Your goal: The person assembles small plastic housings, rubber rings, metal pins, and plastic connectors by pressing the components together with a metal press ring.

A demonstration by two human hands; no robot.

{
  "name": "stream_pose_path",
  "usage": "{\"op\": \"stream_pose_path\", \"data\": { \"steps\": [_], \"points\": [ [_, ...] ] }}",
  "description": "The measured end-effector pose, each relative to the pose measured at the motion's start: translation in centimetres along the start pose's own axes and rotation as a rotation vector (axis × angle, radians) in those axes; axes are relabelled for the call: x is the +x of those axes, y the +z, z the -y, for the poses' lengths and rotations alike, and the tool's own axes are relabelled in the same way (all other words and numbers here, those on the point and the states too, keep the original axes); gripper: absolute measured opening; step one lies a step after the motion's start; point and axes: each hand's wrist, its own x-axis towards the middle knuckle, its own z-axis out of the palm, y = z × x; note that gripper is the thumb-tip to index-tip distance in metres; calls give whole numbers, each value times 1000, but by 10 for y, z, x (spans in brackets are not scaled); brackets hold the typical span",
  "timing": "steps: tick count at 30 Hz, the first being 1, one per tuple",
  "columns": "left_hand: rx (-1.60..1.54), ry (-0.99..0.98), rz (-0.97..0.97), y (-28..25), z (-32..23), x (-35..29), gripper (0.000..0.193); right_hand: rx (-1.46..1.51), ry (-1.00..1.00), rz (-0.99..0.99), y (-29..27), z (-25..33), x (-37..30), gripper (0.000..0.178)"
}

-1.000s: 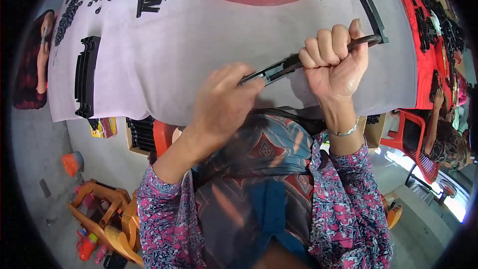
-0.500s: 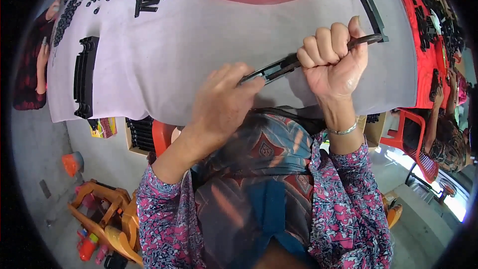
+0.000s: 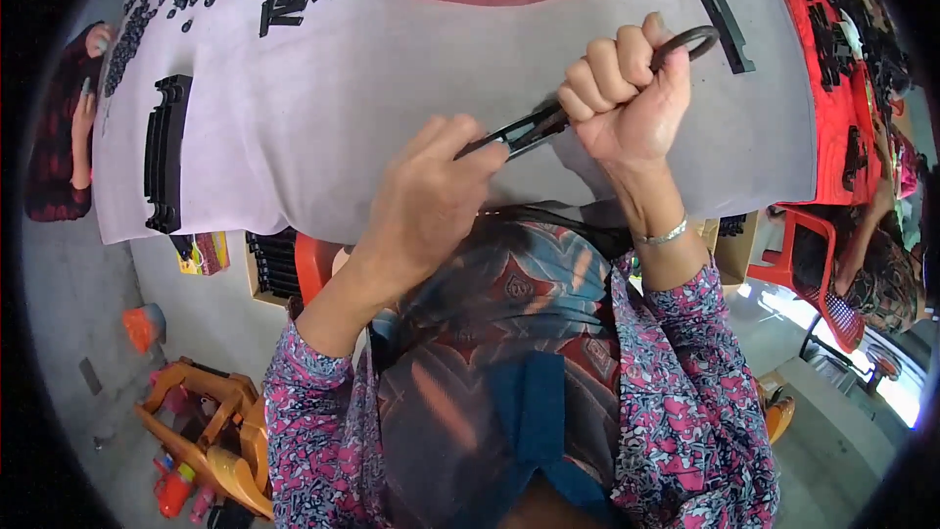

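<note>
Steady the slim end of the dark hook-handled tool (image 3: 550,121) with your left hand (image 3: 426,196), its fingers curled in a pinch there, and hold your right hand's (image 3: 622,98) fist firmly closed around the handle. The tool slants above the pale tablecloth (image 3: 343,88), narrow, with paired bars between your hands and a rounded hook beyond.

We see grey floor (image 3: 73,313) at left, brown wooden furniture (image 3: 235,473) at lower left, a red chair (image 3: 844,321) at right, bright light (image 3: 899,400) at lower right.
</note>
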Motion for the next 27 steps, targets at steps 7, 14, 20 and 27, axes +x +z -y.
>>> {"op": "stream_pose_path", "data": {
  "steps": [7, 14, 20, 27],
  "points": [
    [-36, 11, -19, 2, -1, -1, 15, 17, -49, -117, 3, -9, -5, 52],
    [-23, -8, -4, 0, -4, 1, 15, 72, -5, -97, 0, -6, -2, 53],
    [-27, -31, 3, 1, -3, -1, 17, 87, -13, -79, -1, -7, -2, 51],
    [-28, -3, -10, 2, -2, -1, 20, 83, -15, -127, 3, -8, -4, 52]
  ]
}}
